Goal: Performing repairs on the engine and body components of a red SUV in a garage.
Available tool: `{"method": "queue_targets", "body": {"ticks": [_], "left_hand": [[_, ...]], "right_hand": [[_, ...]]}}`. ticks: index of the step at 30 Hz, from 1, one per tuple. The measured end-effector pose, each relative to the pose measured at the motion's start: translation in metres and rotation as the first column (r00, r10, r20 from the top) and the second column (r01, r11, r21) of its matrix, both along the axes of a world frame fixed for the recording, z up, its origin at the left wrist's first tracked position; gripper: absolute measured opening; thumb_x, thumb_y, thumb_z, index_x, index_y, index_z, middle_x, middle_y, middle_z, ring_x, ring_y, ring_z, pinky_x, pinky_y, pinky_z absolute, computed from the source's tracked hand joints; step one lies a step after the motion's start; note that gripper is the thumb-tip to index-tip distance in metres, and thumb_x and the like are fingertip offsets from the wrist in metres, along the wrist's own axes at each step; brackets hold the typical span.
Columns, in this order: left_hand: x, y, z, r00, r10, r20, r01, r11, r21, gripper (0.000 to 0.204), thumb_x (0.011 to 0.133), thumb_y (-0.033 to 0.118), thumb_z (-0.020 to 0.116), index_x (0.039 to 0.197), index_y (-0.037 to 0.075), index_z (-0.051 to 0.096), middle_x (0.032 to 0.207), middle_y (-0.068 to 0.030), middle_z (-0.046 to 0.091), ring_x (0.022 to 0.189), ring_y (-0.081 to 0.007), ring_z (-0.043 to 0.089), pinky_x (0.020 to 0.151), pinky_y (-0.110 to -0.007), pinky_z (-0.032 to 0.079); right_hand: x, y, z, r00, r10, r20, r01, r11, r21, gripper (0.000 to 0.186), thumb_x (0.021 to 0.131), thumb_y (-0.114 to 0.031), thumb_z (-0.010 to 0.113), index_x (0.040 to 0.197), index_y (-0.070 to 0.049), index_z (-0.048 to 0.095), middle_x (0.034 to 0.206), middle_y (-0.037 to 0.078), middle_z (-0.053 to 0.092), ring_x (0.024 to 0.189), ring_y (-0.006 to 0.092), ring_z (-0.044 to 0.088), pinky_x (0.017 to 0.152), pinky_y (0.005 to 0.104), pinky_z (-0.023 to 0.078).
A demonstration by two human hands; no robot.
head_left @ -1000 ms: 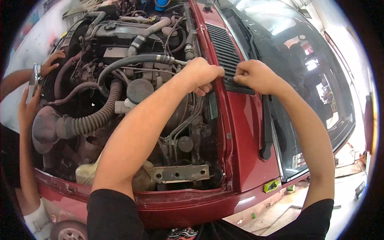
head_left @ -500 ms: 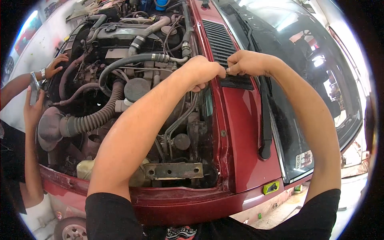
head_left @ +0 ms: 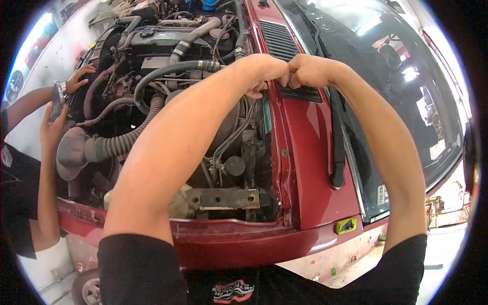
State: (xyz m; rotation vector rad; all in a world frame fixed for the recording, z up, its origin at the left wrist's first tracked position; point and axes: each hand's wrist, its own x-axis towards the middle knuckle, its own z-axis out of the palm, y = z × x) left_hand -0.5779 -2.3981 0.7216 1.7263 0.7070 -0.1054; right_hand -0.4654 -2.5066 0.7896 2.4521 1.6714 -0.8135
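At far left, a co-worker's hand [head_left: 52,129] holds a flat dark object [head_left: 59,104], well apart from the work. The ribbed hose [head_left: 127,145] in the engine bay appears flexible and grimy; it would probably bend under pressure.

The person's left hand [head_left: 272,71] is over the rear edge of the bay, fingers curled. Just to its right, a slatted black grille [head_left: 278,39] sits in the red cowl panel [head_left: 315,147], between engine bay and windshield. The grille is judged light and stiff, its narrow slats possibly brittle; the outer frame looks the sounder place to hold. The cowl panel is judged rigid, with a glossy, likely slippery surface; its folded edge offers the better purchase. The right hand [head_left: 311,71] is over the near part of the grille, fingers bent, meeting the left hand. Farther right, the wiper arm [head_left: 336,147] looks slender and stiff, and the windshield [head_left: 401,71] hard, smooth and breakable.

Visibility, left to right: the co-worker is cut off by the rim; the left forearm covers part of the engine; both hands hide a section of the grille. Whether anything is pinched between the fingertips cannot be told, nor whether they press on the grille. Reflections obscure the cabin.
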Motion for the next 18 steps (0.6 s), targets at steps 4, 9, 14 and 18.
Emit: {"method": "queue_targets", "body": {"ticks": [4,9,14,18], "left_hand": [[0.000,-0.008,0.002,0.999,-0.033,0.010,0.033,0.998,-0.044,0.027,0.082,0.018,0.075,0.099,-0.002,0.068,0.075,-0.0078,0.057,0.057,-0.0193,0.051,0.072,-0.051,0.062],[-0.003,0.002,0.005,0.995,-0.088,-0.052,0.086,0.995,-0.055,0.031,0.088,0.021,0.076,0.103,-0.005,0.069,0.078,-0.0106,0.056,0.062,-0.0206,0.057,0.079,-0.057,0.064],[-0.004,0.022,0.017,0.991,-0.128,-0.027,0.123,0.983,-0.133,0.033,0.090,0.023,0.077,0.105,-0.005,0.069,0.084,-0.0149,0.065,0.072,-0.0264,0.068,0.079,-0.056,0.066],[0.001,0.015,0.013,0.976,-0.207,-0.071,0.204,0.978,-0.051,0.037,0.089,0.022,0.079,0.109,-0.006,0.067,0.087,-0.0179,0.066,0.069,-0.0275,0.070,0.074,-0.054,0.067]], "right_hand": [[0.022,-0.020,-0.016,0.992,-0.112,-0.056,0.117,0.988,0.096,0.009,0.081,-0.008,0.072,0.087,-0.001,0.072,0.071,0.002,0.062,0.068,0.0136,0.055,0.063,0.0345,0.045],[0.020,-0.027,-0.014,0.986,-0.133,-0.101,0.154,0.956,0.249,0.012,0.081,-0.011,0.078,0.086,-0.001,0.073,0.074,0.003,0.066,0.063,0.0156,0.055,0.056,0.0341,0.044],[0.022,-0.023,-0.014,0.973,-0.194,-0.123,0.213,0.963,0.167,0.020,0.083,-0.007,0.076,0.101,0.000,0.080,0.087,0.017,0.073,0.063,0.0264,0.063,0.055,0.0420,0.051],[0.020,-0.023,-0.007,0.978,-0.182,-0.096,0.193,0.975,0.114,0.021,0.083,-0.006,0.075,0.102,0.001,0.079,0.092,0.018,0.073,0.065,0.0276,0.064,0.057,0.0437,0.053]]}}
